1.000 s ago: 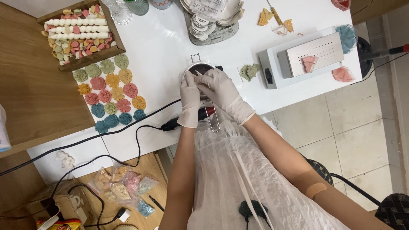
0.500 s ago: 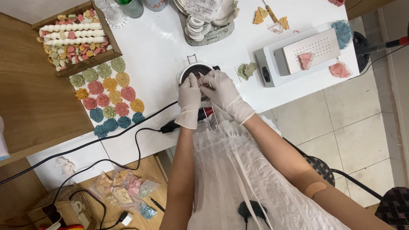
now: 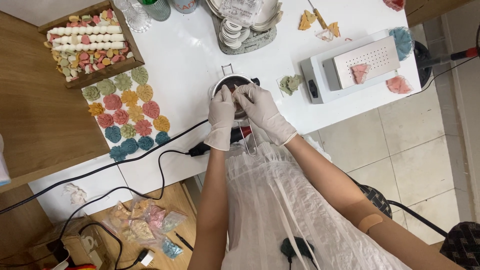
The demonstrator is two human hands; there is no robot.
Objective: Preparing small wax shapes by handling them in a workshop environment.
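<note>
1. Working over the small metal pot (image 3: 231, 84) on the white counter (image 3: 185, 60), I pinch something tiny between both gloved hands.
2. Left hand (image 3: 222, 111) and right hand (image 3: 261, 106) are touching, fingers closed together; what they grip I cannot tell.
3. Next, I judge, calls for steady fingertips above the pot.

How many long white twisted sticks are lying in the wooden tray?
3. They lie side by side in the wooden tray: the top stick, the middle stick, the bottom stick. The small coloured pieces around them may hide more.
</note>
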